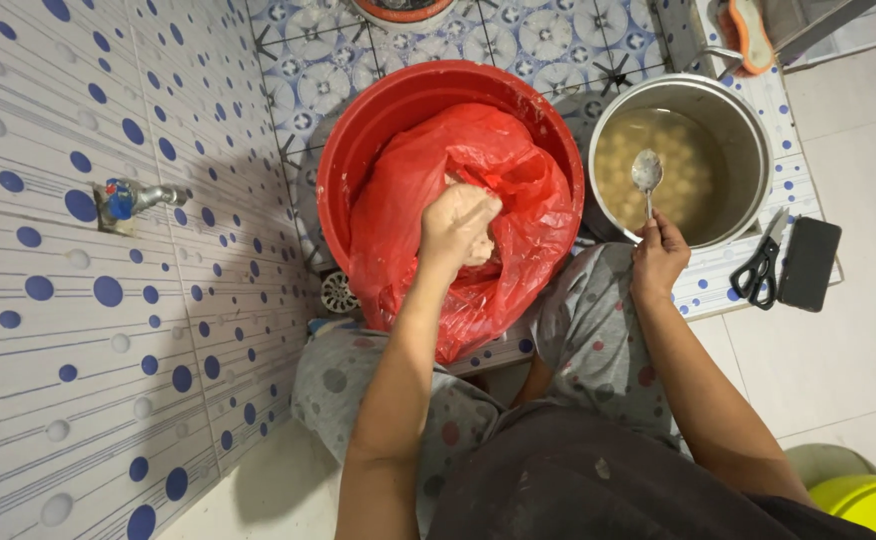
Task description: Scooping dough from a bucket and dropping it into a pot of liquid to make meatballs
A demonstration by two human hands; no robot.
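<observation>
- While the left hand [458,225] reaches into the red plastic bag [518,215], its fingers are curled tight around a lump of pale paste [480,248] at the middle of the bag.
- That bag lines the red basin [378,110], which stands on the patterned tile floor [558,40] close against the dotted wall tiles [58,300]; the bag's lower edge spills over the basin's near rim onto the person's knee.
- Just beside the basin, on its right, stands a steel pot [748,130] of cloudy liquid with pale round balls [683,165] lying in it.
- At the pot's near rim the right hand [660,255] pinches the handle of a metal spoon [646,172] between closed fingers, the bowl of the spoon raised over the liquid.
- Near the right edge of the patterned tiles lie black-handled scissors [758,268], touching a dark flat case [810,262].
- A tap [133,197] with a blue knob juts from the wall, well apart from the basin.
- A round drain cover [339,292] shows by the basin's near-left side.
</observation>
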